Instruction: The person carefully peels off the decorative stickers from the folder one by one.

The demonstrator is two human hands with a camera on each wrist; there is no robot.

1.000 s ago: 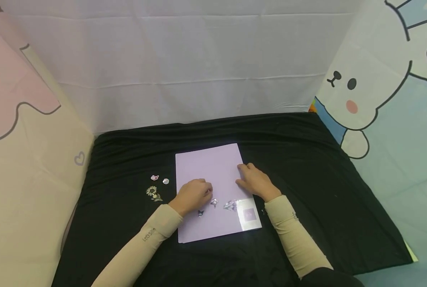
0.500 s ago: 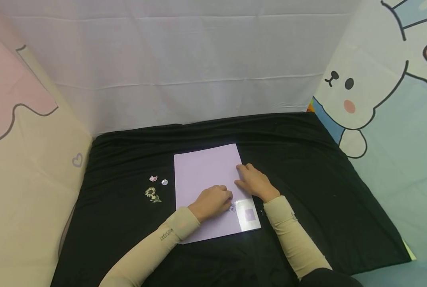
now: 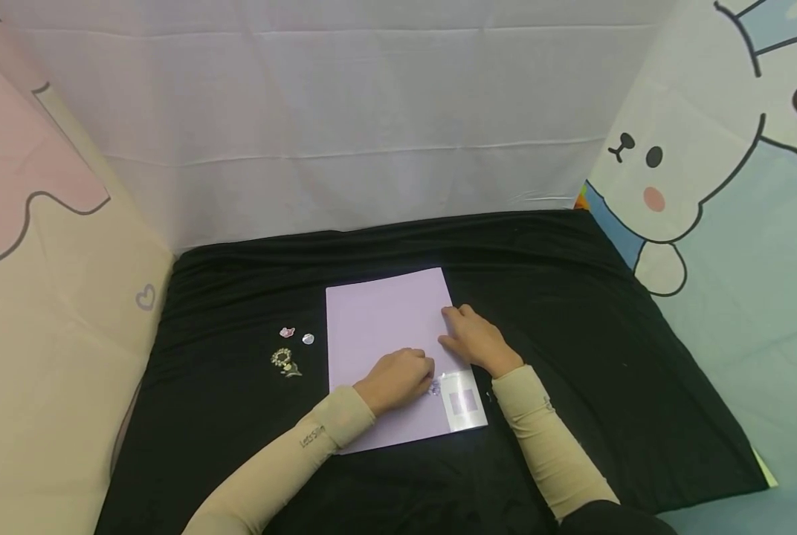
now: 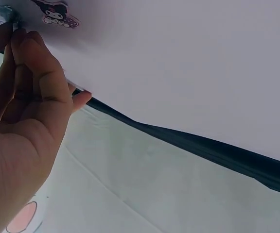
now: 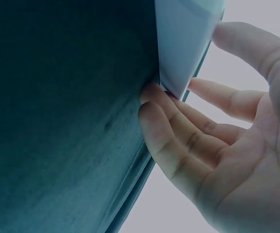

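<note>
A lilac folder (image 3: 381, 319) lies on a black cloth, a bright glossy patch at its lower right corner. Over its lower half, my left hand (image 3: 398, 377) pinches a small shiny, translucent sticker (image 3: 435, 386) between thumb and fingers; in the left wrist view the pinched sticker (image 4: 4, 15) touches the fingertips. A cartoon sticker with a black hood (image 4: 55, 13) sits on the folder close by. My right hand (image 3: 479, 343) rests along the folder's right edge. In the right wrist view its thumb touches the upper face, and the other fingertips (image 5: 152, 116) stay loosely extended against the edge.
Left of the folder on the black cloth (image 3: 238, 416) lie a pinkish sticker (image 3: 288, 332), a round shiny one (image 3: 308, 339), a wreath-shaped one (image 3: 281, 357) and a leafy flower one (image 3: 292, 369). Printed fabric walls enclose the back and sides.
My left hand has moved right across the folder, from beside the smaller stickers to the shiny sticker, and now pinches it. The right hand has kept its place at the edge.
</note>
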